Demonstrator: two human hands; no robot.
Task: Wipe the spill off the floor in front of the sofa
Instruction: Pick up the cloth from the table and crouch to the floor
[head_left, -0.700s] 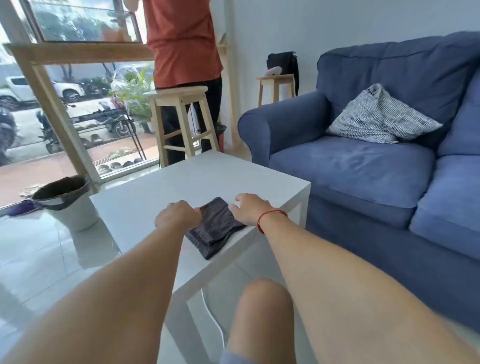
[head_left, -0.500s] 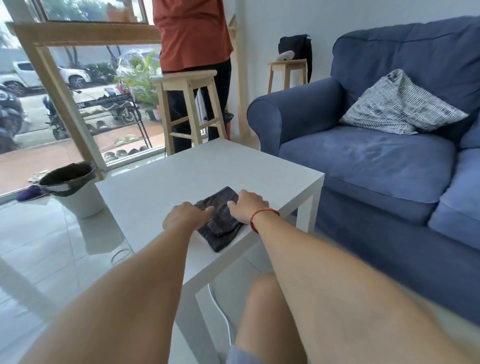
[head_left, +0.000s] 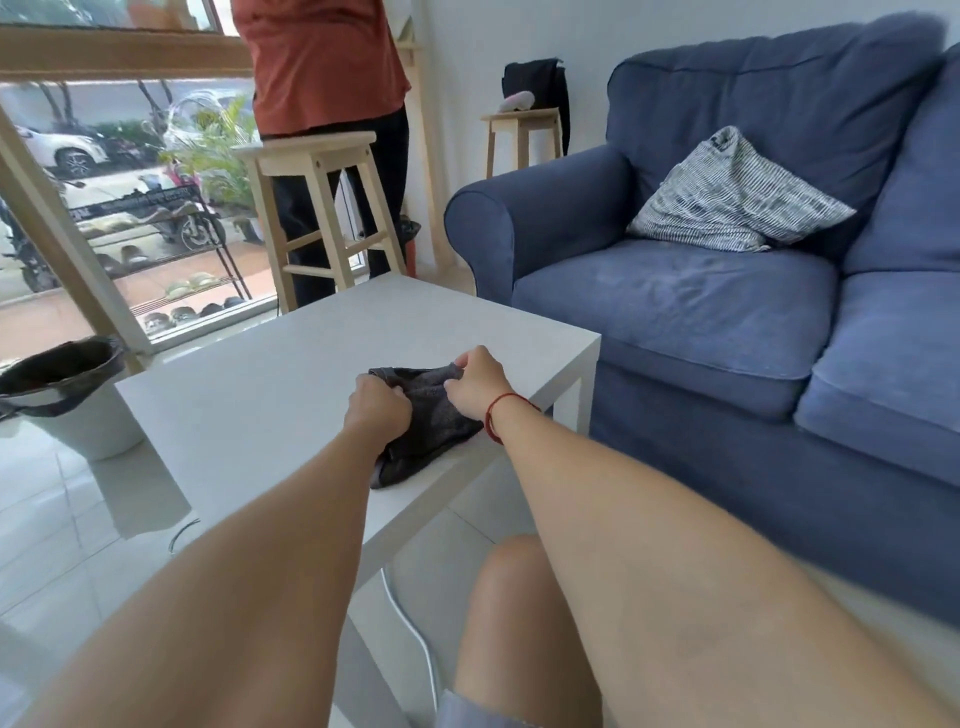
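Observation:
A dark grey cloth (head_left: 428, 415) lies bunched near the front right corner of the white coffee table (head_left: 260, 395). My left hand (head_left: 379, 410) grips the cloth's left side with curled fingers. Its far right edge is pinched by my right hand (head_left: 475, 389), which wears a red string at the wrist. The blue sofa (head_left: 727, 322) stands to the right of the table. The strip of floor (head_left: 457, 525) between table and sofa is mostly hidden by my arms and knee; no spill shows there.
A person in an orange shirt (head_left: 322, 67) stands behind a wooden stool (head_left: 317, 208) by the window. A white bin with a black liner (head_left: 67, 395) sits left of the table. A striped cushion (head_left: 727, 197) lies on the sofa. A white cable (head_left: 410, 623) runs under the table.
Both hands have closed on the cloth and bunched it up; earlier they lay flat on it. The view has shifted slightly.

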